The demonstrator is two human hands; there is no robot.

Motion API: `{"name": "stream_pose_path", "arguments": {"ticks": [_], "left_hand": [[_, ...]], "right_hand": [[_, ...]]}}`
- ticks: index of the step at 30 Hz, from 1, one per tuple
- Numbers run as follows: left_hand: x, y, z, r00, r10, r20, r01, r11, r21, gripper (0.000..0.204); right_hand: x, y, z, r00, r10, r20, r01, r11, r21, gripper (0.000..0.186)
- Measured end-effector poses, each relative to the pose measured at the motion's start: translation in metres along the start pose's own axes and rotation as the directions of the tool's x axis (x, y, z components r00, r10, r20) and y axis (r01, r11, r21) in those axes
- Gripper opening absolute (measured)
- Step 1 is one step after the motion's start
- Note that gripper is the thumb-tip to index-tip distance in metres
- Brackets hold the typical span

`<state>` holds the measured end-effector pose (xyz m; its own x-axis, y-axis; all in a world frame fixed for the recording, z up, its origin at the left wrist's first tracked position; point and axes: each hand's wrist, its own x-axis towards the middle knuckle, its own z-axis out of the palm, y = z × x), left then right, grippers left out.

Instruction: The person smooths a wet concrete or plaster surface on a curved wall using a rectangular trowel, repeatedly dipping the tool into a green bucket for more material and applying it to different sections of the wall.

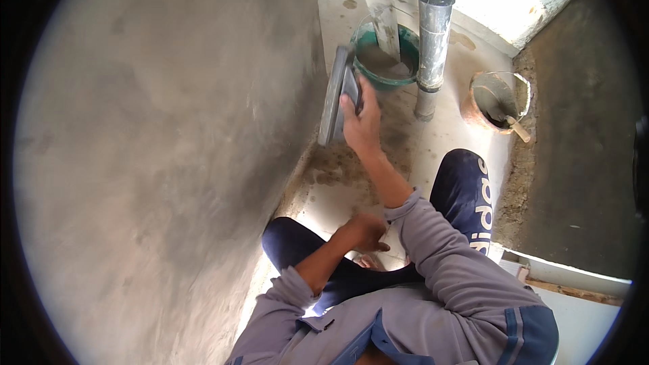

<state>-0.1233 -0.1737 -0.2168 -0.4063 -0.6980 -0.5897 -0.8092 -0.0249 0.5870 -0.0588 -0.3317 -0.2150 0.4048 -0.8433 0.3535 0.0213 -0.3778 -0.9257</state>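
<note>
My right hand (pixel 363 125) reaches forward, closed round the handle of a grey plastering float (pixel 330 98). The float is tilted on edge, its long face turned toward the grey plastered wall (pixel 169 108) on the left; whether it touches the wall I cannot tell. My left hand (pixel 365 232) hangs between my knees with its fingers curled and nothing showing in them. Just beyond the float stands a green bucket (pixel 389 84) with wet grey mortar (pixel 378 61) inside. A pale flat blade or board (pixel 385 30) leans in that bucket.
A grey vertical pipe (pixel 434 40) with black collars stands right of the green bucket. Farther right is a smaller, mortar-stained bucket (pixel 473 111) with a wooden-handled tool (pixel 519 128) in it. A dark wall (pixel 581 142) borders the right side. Damp stains mark the floor (pixel 338 199).
</note>
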Motion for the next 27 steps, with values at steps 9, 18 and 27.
{"name": "stream_pose_path", "arguments": {"ticks": [9,18,27], "left_hand": [[-0.262,0.110,-0.043,-0.156,0.041,-0.987,0.611,0.789,-0.064,0.020],[-0.430,0.161,-0.101,0.067,0.373,-0.925,0.965,-0.260,-0.035,0.065],[-0.425,0.161,-0.105,0.163,0.317,-0.934,0.916,-0.401,0.024,0.071]], "right_hand": [[0.094,-0.109,0.025,0.875,-0.461,-0.146,0.483,0.852,0.203,0.052],[-0.008,0.010,0.000,0.993,-0.025,0.120,0.020,0.999,0.037,0.054],[0.054,-0.076,0.043,0.933,-0.356,0.057,0.337,0.917,0.214,0.056]]}}
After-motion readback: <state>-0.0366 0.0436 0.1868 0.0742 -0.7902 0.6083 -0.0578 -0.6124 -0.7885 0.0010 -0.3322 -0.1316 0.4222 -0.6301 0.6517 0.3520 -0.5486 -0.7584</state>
